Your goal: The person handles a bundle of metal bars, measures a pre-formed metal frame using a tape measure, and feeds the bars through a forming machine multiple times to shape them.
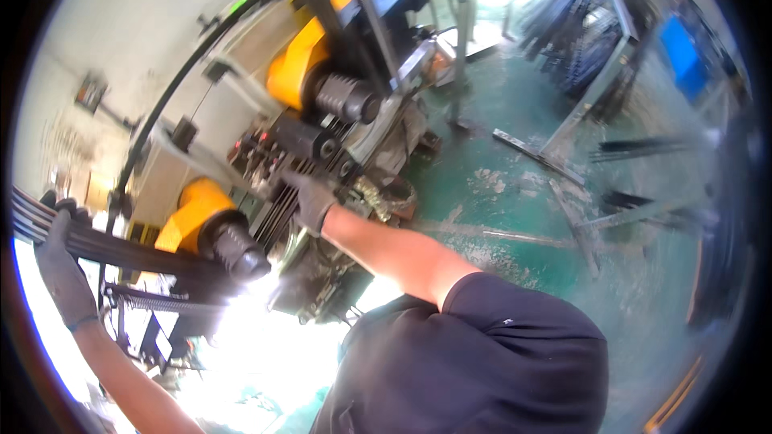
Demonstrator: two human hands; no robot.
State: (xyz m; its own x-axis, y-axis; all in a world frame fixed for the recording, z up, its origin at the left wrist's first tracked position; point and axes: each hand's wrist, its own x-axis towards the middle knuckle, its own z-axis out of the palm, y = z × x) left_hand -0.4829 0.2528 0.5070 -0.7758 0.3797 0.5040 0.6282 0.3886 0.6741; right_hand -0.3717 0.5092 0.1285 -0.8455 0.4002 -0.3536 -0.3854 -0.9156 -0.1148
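My left hand, in a grey glove, is closed round a bundle of long dark metal bars at the far left. The bundle runs right toward the lower yellow-housed machine head. My right hand, also gloved, lies at several thin metal bars between the two machine heads. Its fingers bend over these bars, though their tips are partly hidden. Just above that hand sits a dark block. The upper yellow head carries a dark ribbed cylinder.
A black hose arches over the machine on the left. Metal frames and stacked dark bars stand on the green floor to the right. A blue panel is at the far right. Glare washes out the area below the machine.
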